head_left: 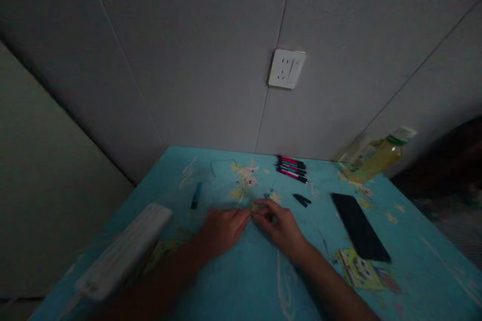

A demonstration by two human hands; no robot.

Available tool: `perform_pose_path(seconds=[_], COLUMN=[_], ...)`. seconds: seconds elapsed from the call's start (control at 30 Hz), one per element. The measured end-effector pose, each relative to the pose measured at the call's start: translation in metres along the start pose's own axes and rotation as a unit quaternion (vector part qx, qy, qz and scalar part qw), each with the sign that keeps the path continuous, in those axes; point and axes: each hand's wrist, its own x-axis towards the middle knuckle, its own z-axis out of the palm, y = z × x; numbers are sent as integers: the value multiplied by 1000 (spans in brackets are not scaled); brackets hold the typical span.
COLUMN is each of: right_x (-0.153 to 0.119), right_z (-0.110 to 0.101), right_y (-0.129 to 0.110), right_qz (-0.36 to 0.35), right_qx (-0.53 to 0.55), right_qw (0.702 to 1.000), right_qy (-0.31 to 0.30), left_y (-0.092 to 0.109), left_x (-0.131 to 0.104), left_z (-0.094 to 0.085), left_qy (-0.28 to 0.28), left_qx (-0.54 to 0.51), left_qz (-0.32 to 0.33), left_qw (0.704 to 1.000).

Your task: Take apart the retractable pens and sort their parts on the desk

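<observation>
My left hand [223, 230] and my right hand [280, 224] meet at the middle of the table, fingertips close together. Both are closed in a pinch around something small that is too dim and blurred to name. A thin pale stick [240, 200] juts up just beyond my left fingers; whether it is gripped I cannot tell. Right of my right hand lie several short black pieces [302, 200]. Behind them is a row of pens [291, 168] in red, black and blue. A slim blue and black object [196, 195] lies to the left of my left hand.
A light blue patterned cloth [233, 281] covers the table. At left lies a long white power strip [124, 251]. On the right are a dark flat slab [360, 227] and a bottle of yellow liquid [372, 160]. The wall carries a socket [286, 68].
</observation>
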Motion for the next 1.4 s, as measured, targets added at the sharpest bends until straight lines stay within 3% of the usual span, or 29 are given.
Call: perform_pose_path(seconds=[0.23, 0.37, 0.43, 0.57, 0.67, 0.8, 1.2, 1.3, 1.4], right_x=[-2, 3, 6, 6, 1, -2, 0, 4, 10], right_z=[3, -13, -30, -67, -84, -93, -91, -87, -73], right_y=[-8, -8, -1, 19, 31, 37, 38, 37, 29], right_qz=[11, 27, 55, 148, 220, 291, 279, 244, 188], right_qx=[-24, -135, -243, -437, -501, -506, -502, -473, -386], right_qw=[999, 990, 967, 876, 828, 807, 817, 845, 901], right_qy=[-40, -14, 50, 140, 121, 89, 48, 55, 58], left_y=[3, 1, 1, 1, 1, 1, -1, -1, -1], left_x=[-2, 4, 8, 12, 11, 11, 12, 12, 12], left_z=[-1, -2, -2, -1, -1, -3, 4, 4, 2], left_qy=[4, 2, 6, -1, -4, 0, 20, 21, 22], left_qx=[-4, -15, -19, -29, -31, -39, 3, 8, -1], left_qz=[-1, -5, -15, -37, -44, -38, -33, -35, -36], left_qw=[1000, 1000, 1000, 999, 999, 999, 999, 999, 999])
